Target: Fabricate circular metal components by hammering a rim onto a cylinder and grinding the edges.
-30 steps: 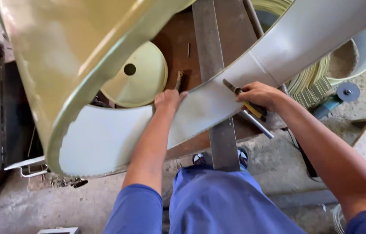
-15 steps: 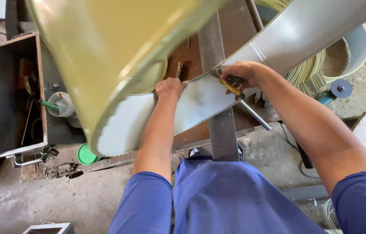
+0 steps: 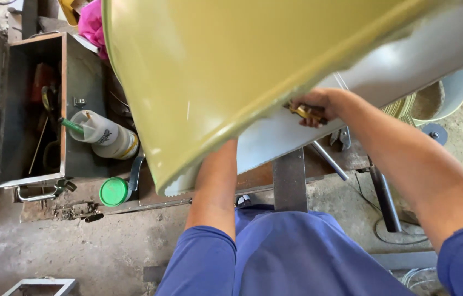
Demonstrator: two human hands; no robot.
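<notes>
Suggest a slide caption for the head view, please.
Right hand grips a yellow-handled tool beneath a curved yellow-green metal sheet.

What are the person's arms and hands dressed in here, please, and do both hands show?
Both arms wear short blue sleeves that end above the elbow, and the forearms below are bare. The same blue cloth covers the torso. No gloves, watch or rings can be seen. The right hand shows at the edge of the large yellow-green metal shell; the left hand is hidden behind that shell.

The olive-yellow metal sheet swung lower over the workbench, hiding the left hand, while the right hand slid up under its edge
</notes>
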